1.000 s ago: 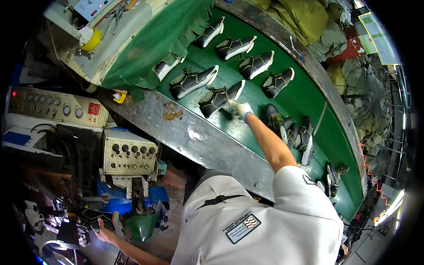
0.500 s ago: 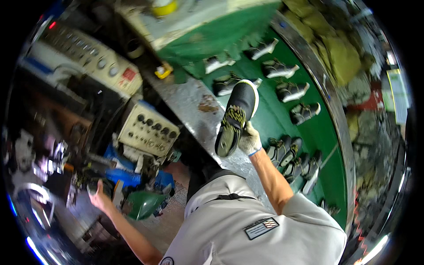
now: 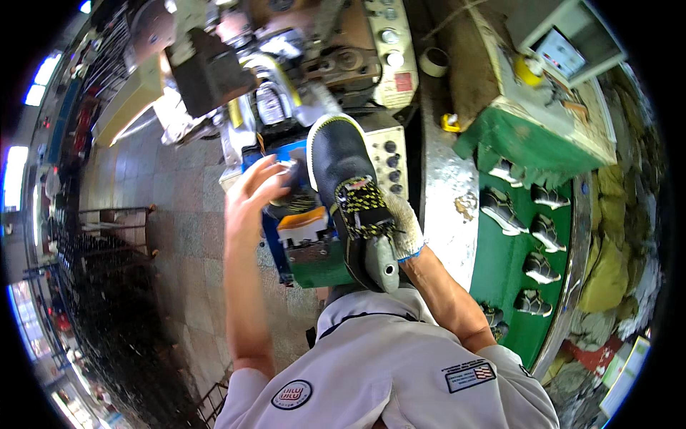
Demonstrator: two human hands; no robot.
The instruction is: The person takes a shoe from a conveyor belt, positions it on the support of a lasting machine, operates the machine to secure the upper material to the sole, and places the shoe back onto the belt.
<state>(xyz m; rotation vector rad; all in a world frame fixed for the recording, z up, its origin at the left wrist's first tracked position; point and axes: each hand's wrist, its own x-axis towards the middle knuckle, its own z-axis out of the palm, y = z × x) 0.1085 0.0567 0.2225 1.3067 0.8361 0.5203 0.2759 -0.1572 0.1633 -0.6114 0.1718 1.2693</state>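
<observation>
A black lace-up shoe [image 3: 341,154] with a pale sole edge and black-and-yellow laces is held upright before my body. Out of its collar sticks a grey last [image 3: 381,266] with a small round hole. My right hand [image 3: 405,227], in a whitish knit glove, is closed around the shoe's side near the heel; most of its fingers are hidden behind it. To the left, my bare left hand [image 3: 259,184] is raised with fingers apart, somewhat smeared by motion. Its fingertips are beside a dark rounded thing [image 3: 294,179] I cannot make out; contact cannot be told.
Ahead stands a machine [image 3: 343,68] with metal parts, and a knobbed control box [image 3: 389,154] behind the shoe. At right, several shoes [image 3: 543,266] sit on a green conveyor belt [image 3: 493,247] beside a metal ledge [image 3: 449,207]. A dark rack [image 3: 118,286] is at left.
My view has turned left toward the machine. The shoe, still in my right hand, has come from over the conveyor to in front of the machine. My left hand has risen closer to it.
</observation>
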